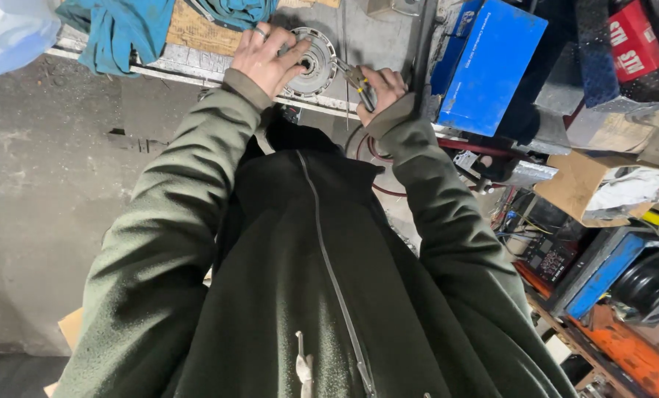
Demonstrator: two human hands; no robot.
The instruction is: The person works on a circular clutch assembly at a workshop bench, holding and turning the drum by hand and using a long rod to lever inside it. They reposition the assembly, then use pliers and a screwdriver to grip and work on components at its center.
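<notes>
A round grey metal part (316,65) with a toothed inner ring lies on the workbench (189,68) at the top of the head view. My left hand (269,57), a ring on one finger, rests on the left side of the part and holds it down. My right hand (379,90) grips a pair of pliers (356,78) whose jaws reach in to the right edge of the part. Both arms wear dark green fleece sleeves, and my zipped jacket fills the lower middle of the view.
A teal cloth (123,26) lies on the bench at the left, by a pale plastic bag (8,29). A blue box (488,63) stands to the right, with a red box (632,40), a cardboard box (602,188), cables and tools beyond. Grey concrete floor (42,184) lies at left.
</notes>
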